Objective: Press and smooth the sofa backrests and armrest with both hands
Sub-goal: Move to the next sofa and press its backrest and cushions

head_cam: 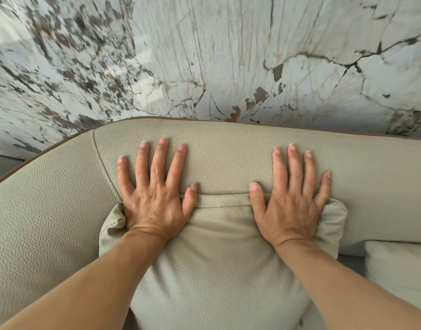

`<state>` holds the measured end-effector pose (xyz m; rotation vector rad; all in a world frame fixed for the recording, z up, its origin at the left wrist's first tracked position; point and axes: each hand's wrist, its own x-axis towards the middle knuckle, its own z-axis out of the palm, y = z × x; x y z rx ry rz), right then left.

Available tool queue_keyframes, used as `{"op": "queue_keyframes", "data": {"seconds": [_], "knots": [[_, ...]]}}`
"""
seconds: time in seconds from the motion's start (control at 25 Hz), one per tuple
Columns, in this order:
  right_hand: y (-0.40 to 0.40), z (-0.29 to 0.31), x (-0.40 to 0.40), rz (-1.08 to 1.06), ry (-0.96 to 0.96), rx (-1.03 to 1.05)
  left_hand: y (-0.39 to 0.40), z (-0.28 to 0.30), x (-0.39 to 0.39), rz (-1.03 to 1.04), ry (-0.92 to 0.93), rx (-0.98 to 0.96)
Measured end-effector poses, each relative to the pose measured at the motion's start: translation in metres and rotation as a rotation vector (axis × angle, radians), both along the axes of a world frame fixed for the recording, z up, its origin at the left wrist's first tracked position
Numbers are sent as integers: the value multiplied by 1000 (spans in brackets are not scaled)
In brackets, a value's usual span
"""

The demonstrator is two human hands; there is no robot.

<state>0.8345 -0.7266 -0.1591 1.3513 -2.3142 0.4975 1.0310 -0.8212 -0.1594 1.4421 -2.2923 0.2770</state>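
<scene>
A beige pebbled-leather sofa backrest [228, 153] runs across the middle of the view, with a stitched seam at its left. In front of it lies a matching back cushion [216, 258]. My left hand [154, 201] lies flat with fingers spread, palm on the cushion's upper left corner and fingertips on the backrest. My right hand [290, 203] lies flat the same way on the cushion's upper right corner, fingers closer together. Both palms dent the cushion's top edge. The curved section at the left [42, 198] bends toward me; whether it is the armrest I cannot tell.
A white marble wall [204, 55] with brown and black veins stands right behind the sofa. A lighter cushion [400, 270] sits at the lower right. A brown trim [49, 148] edges the sofa's back.
</scene>
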Motion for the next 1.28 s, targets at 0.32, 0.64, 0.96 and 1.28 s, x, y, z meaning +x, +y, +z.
{"op": "queue_keyframes", "data": {"seconds": [0.32, 0.64, 0.96, 1.28], "knots": [[-22, -4, -8, -10, -1, -28, -24, 1, -11, -21, 5, -15], [-47, -8, -19, -30, 2, -63, -53, 1, -23, -44, 5, -9], [-71, -10, -29, -56, 13, -73, -85, -1, -35, -67, 9, -31], [-83, -11, -32, -84, 33, -69, -102, -7, -41, -97, 35, -80]]}}
